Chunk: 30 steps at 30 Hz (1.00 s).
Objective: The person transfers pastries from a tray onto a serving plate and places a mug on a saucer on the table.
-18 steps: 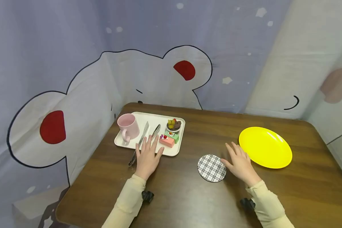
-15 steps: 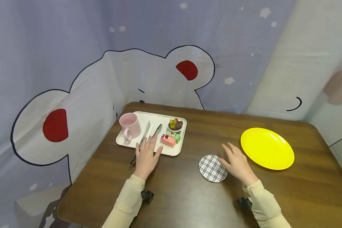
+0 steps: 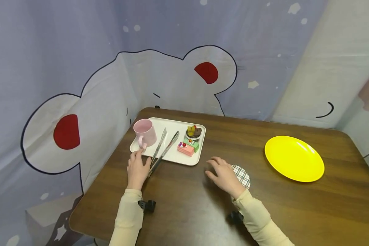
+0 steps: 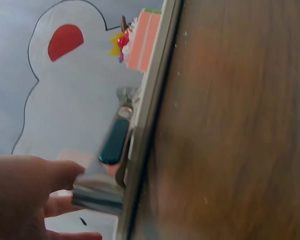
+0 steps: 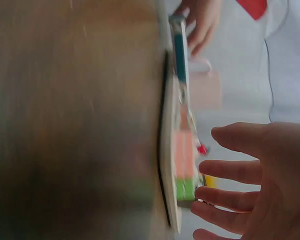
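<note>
My left hand point(image 3: 137, 169) is just in front of the pink mug point(image 3: 146, 131), fingertips right at its handle, fingers loosely bent. Beside its thumb lie metal tongs point(image 3: 166, 150) with dark green grip panels point(image 4: 115, 142), spread open across the white tray point(image 3: 172, 126), ends jutting over its front edge. My right hand point(image 3: 223, 176), fingers relaxed and apart, hovers over the table and holds nothing. It partly hides a round plaid coaster point(image 3: 243, 176). On the tray's right side sit a pink cake slice point(image 3: 186, 149), a green one point(image 3: 195, 146) and a chocolate fruit tart point(image 3: 193, 132).
A yellow oval plate point(image 3: 294, 159) lies on the right part of the brown wooden table point(image 3: 196, 212). A patterned curtain point(image 3: 166, 78) hangs behind the table's back and left edges.
My left hand has moved left and back from over the tongs to the mug's handle. My right hand has moved left across the coaster toward the tray. The view has shifted slightly.
</note>
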Available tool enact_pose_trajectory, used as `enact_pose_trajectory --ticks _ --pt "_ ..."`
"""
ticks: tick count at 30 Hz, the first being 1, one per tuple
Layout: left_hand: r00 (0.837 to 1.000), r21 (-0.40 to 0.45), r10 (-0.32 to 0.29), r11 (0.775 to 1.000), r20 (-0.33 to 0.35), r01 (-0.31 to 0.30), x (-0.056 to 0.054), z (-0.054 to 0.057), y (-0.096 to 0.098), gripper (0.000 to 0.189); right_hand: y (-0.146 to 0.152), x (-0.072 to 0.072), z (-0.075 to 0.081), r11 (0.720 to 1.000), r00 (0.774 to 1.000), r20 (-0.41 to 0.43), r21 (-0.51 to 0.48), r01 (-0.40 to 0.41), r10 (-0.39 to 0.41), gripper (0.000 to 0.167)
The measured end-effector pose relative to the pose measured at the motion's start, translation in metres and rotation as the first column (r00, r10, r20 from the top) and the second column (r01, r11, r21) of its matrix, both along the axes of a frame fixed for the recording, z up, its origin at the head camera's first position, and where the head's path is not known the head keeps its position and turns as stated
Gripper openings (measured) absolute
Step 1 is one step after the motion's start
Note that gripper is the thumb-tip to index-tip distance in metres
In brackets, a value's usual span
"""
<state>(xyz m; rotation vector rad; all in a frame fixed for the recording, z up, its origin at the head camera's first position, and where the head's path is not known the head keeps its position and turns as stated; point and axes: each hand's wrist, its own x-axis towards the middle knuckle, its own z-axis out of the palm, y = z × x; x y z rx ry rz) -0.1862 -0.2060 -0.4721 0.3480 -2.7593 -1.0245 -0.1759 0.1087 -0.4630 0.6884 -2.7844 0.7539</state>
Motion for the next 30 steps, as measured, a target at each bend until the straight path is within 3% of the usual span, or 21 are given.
enact_pose_trajectory --ticks 3,6,14,18,25,30 --pt "0.997 -0.001 -0.017 1.000 0.074 0.018 -0.003 -0.010 -0.007 0.055 -0.020 0.002 -0.005 0.998 0.998 0.021 -0.002 -0.063 0.063 0.035" --pt "0.994 0.014 -0.035 0.999 0.100 0.034 -0.005 -0.017 -0.014 0.056 -0.040 0.004 -0.009 0.991 0.990 0.041 0.019 -0.133 0.133 0.034" --pt "0.978 0.058 -0.123 0.992 0.168 0.115 -0.009 -0.023 -0.024 0.072 -0.087 -0.004 -0.002 0.960 0.963 0.028 0.076 -0.270 0.269 0.036" --pt "0.973 0.048 -0.140 0.990 0.185 0.133 -0.010 -0.025 -0.020 0.072 -0.106 -0.013 0.001 0.960 0.965 0.044 0.104 -0.261 0.258 0.037" --pt "0.975 0.051 -0.129 0.991 0.179 0.122 -0.008 -0.027 -0.016 0.060 -0.136 -0.027 -0.005 0.960 0.952 0.252 0.171 -0.220 0.173 0.055" --pt "0.974 0.031 -0.145 0.989 0.173 0.142 -0.005 -0.031 -0.015 0.061 -0.152 -0.036 -0.001 0.967 0.954 0.277 0.186 -0.171 0.115 0.057"
